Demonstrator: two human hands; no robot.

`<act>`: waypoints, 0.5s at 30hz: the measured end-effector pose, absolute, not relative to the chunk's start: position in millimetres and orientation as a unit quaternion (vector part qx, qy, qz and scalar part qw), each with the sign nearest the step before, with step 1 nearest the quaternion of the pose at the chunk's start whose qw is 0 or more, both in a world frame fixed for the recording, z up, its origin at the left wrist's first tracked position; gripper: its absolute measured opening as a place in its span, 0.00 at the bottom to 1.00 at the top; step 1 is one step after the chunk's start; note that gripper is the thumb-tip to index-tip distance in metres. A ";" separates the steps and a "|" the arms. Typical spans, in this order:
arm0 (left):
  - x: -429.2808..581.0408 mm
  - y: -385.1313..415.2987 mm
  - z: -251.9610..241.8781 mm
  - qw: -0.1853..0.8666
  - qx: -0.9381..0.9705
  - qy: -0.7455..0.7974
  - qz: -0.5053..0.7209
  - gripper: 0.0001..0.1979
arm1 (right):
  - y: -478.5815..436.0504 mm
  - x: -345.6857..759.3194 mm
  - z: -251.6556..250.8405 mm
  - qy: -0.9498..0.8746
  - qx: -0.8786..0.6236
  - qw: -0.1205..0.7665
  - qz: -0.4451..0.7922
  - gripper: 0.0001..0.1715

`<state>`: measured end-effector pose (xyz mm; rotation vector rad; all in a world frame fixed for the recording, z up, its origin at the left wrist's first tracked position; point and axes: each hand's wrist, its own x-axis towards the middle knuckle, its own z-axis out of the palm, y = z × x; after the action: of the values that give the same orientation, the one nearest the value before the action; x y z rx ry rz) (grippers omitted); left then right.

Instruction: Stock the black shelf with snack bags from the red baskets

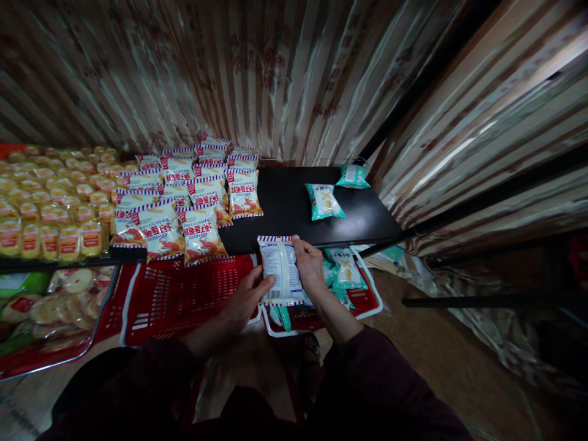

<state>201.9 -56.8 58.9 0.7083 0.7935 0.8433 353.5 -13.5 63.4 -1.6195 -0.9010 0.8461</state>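
Observation:
A snack bag [282,275] with red, white and blue striped ends is held in front of the black shelf, its printed back with a barcode facing me. My right hand [309,264] grips its upper right edge, thumb near the top. At the lower left edge, my left hand [248,297] pinches the bag, its thumb on the near side; the fingers behind are partly hidden. Matching snack bags [202,233] lie in overlapping rows on the shelf to the left, fronts up. Farther right on the shelf are two teal-and-white snack bags, one nearer [325,202] and one at the back corner [353,176].
Yellow packaged cakes [55,202] fill the shelf's left end. Below stand a red basket [179,294], another red basket [374,300] with teal bags, and a basket of round packaged snacks [68,306] at left. A black post [390,125] rises at the shelf's right end, before striped curtains [275,73].

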 end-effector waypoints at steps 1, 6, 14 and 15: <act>201.3 -55.8 59.6 0.775 0.330 0.369 0.392 0.23 | -14.0 352.9 64.7 -0.389 -0.671 0.524 0.352 0.28; 198.5 -49.5 68.5 0.753 0.335 0.387 0.413 0.23 | -15.3 349.0 64.2 -0.443 -0.640 0.534 0.331 0.23; 194.3 -40.5 72.1 0.712 0.334 0.390 0.479 0.22 | -18.3 348.8 60.0 -0.577 -0.593 0.535 0.172 0.20; 193.6 -39.7 72.0 0.710 0.329 0.392 0.483 0.22 | -19.7 348.7 62.1 -0.603 -0.583 0.525 0.142 0.18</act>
<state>193.6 -39.7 72.0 0.7310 0.8695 1.0721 348.7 -19.7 62.1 -1.3948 -1.4426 0.3385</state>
